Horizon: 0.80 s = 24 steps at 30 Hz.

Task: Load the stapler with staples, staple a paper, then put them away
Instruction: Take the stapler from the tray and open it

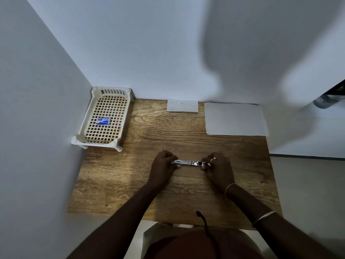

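A small metal stapler (187,163) lies lengthwise across the middle of the wooden table (130,184), its staple channel exposed. My left hand (162,165) grips its left end. My right hand (217,167) pinches its right end. A blue staple box (103,120) rests inside the white plastic basket (119,128) at the back left. A white sheet of paper (235,119) lies flat at the back right. Whether staples sit in the channel is too small to tell.
A smaller white slip (182,106) lies against the back wall between the basket and the paper. Walls close the table on the left and back. The table's right edge drops to the floor (308,184). A chair seat (149,236) shows below.
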Motion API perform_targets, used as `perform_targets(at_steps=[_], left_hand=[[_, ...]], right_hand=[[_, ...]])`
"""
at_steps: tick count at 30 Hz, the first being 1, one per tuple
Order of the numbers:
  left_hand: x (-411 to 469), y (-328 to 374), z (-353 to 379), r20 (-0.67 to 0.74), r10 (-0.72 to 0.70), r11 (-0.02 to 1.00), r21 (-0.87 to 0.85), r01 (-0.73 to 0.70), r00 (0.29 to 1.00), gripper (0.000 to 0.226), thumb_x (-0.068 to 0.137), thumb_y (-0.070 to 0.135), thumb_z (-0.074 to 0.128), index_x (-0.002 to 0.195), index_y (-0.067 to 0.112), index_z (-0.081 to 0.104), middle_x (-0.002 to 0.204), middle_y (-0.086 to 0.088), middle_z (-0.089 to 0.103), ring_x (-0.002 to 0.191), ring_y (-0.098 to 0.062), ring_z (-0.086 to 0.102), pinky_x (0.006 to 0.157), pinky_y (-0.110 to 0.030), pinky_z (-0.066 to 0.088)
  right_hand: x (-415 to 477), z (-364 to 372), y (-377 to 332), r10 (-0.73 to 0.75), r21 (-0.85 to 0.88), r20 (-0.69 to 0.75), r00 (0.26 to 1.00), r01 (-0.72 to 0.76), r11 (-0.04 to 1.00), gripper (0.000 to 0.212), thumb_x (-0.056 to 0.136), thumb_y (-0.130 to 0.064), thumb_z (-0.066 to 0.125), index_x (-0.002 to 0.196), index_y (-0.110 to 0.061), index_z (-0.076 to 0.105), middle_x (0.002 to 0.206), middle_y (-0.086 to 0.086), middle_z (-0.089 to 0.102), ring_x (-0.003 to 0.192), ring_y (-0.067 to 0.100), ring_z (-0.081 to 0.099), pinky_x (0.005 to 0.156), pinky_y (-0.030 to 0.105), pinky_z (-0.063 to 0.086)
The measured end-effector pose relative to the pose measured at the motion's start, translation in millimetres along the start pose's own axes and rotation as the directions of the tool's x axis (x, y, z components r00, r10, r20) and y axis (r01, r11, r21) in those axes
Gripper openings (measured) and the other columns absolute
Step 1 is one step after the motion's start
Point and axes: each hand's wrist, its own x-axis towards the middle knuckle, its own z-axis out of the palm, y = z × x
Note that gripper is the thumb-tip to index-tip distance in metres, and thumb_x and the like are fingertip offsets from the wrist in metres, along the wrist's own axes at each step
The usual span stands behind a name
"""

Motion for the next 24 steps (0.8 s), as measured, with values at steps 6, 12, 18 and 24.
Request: perform_targets(at_steps=[6, 12, 18, 24], left_hand=[[2.2, -3.5, -3.0, 0.03, 0.024, 1.0, -0.011, -0.023, 0.999, 0.028, 0.079, 0.02, 0.085, 0.105, 0.012, 0.079, 0.1, -0.002, 0.063, 0.097, -0.02, 0.06, 0.081, -0.039, 0.052], [1.4, -5.0, -8.1, 0.045, 0.043, 0.999, -0.014, -0.043, 0.998, 0.044, 0.076, 0.024, 0.088, 0.116, 0.011, 0.077, 0.105, -0.004, 0.062, 0.102, -0.022, 0.058, 0.086, -0.039, 0.05], [-2.8, -7.0, -44.1, -0.04, 0.072, 0.996, -0.04, -0.074, 0.997, 0.058, 0.075, 0.03, 0.09, 0.126, 0.009, 0.071, 0.117, -0.009, 0.063, 0.112, -0.024, 0.058, 0.095, -0.036, 0.049], [16.7, -25.6, -124.1, -0.385, 0.029, 0.999, 0.029, -0.019, 0.922, 0.023, 0.091, 0.009, 0.076, 0.114, 0.009, 0.075, 0.112, -0.008, 0.073, 0.101, -0.026, 0.069, 0.088, -0.043, 0.056]], right_hand=[[1.3, -2.0, -0.7, 0.015, 0.064, 0.033, 0.999, -0.017, 0.998, 0.022, 0.079, -0.016, 0.082, 0.099, -0.023, 0.08, 0.092, -0.002, 0.066, 0.092, 0.022, 0.059, 0.08, 0.041, 0.048], [-1.8, -8.2, 1.2, -0.006, 0.041, 0.07, 0.997, 0.003, 0.999, 0.035, 0.081, -0.026, 0.08, 0.116, -0.021, 0.074, 0.109, 0.003, 0.068, 0.105, 0.024, 0.06, 0.088, 0.044, 0.049], [10.0, -20.0, -12.1, -0.039, 0.096, -0.11, 0.993, 0.05, 0.994, 0.032, 0.099, -0.033, 0.052, 0.116, -0.015, 0.072, 0.112, 0.006, 0.072, 0.104, 0.026, 0.063, 0.088, 0.043, 0.051], [70.8, -15.7, -90.9, -0.135, 0.264, -0.172, 0.976, 0.178, 0.948, 0.016, 0.095, -0.02, 0.067, 0.108, -0.015, 0.075, 0.102, 0.003, 0.075, 0.096, 0.02, 0.066, 0.085, 0.034, 0.051]])
